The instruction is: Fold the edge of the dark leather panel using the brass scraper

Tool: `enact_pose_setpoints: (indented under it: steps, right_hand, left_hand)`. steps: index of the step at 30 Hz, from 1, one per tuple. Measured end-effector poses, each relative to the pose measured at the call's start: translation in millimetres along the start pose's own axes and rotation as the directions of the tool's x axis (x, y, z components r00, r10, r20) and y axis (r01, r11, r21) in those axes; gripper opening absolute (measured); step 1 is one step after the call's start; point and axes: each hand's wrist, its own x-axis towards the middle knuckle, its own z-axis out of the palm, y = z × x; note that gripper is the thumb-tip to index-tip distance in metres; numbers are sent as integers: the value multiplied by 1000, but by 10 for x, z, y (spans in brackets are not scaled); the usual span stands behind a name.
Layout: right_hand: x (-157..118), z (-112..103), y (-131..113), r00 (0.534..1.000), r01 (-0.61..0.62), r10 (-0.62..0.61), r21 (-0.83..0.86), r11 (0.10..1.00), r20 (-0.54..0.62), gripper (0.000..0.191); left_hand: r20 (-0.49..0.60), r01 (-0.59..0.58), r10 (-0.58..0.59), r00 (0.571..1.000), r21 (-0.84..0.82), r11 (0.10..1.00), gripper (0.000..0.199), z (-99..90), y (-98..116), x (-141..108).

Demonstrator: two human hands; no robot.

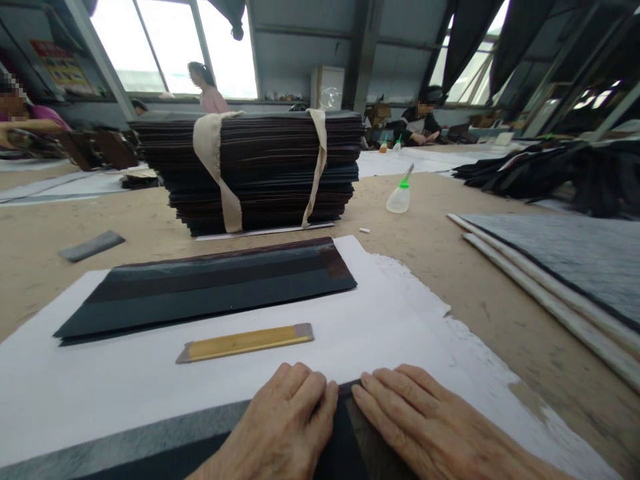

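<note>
On white paper sheet (400,313), left hand (285,420) and right hand (420,420) press flat, fingers extended, grip on nothing, atop dark folded card strip (345,440); yellow wooden ruler (245,343) just beyond.

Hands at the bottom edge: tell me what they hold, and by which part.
Nothing is gripped. The left hand and right hand lie flat, palms down, pressing the near dark sheet at its far edge.
</note>
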Motion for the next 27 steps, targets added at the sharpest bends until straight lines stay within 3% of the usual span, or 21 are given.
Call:
enact_pose_setpoints:
  steps: [3,6,11,15,19,24,27]
  right_hand:
    - [-30,-48,107,999,36,-36,-35,999,21,49]
    - [26,-83,215,999,35,-36,-29,999,-38,45]
    - [389,109,318,991,-4,32,204,979,-133,35]
    - [943,416,325,999,-17,-1,403,915,43,32]
    - [1469,571,313,970,4,-102,407,914,220,15]
    - [1778,550,279,910,102,-241,382,919,337,13]
    - [1824,553,249,884,143,-269,327,934,382,25]
  left_hand:
    - [1,21,-21,1000,-8,1000,41,-14,9,9]
    - [-18,47,-47,999,-2,999,33,-10,21,18]
    - [-144,82,-70,987,80,993,19,224,27,33]
    - [-229,172,-137,964,138,975,21,530,-37,3]
    - [-245,207,-185,952,68,976,15,720,-62,-27]
    - [-68,181,-181,981,2,983,13,776,-94,36]
    - [-66,103,-102,993,15,995,18,660,-107,55]
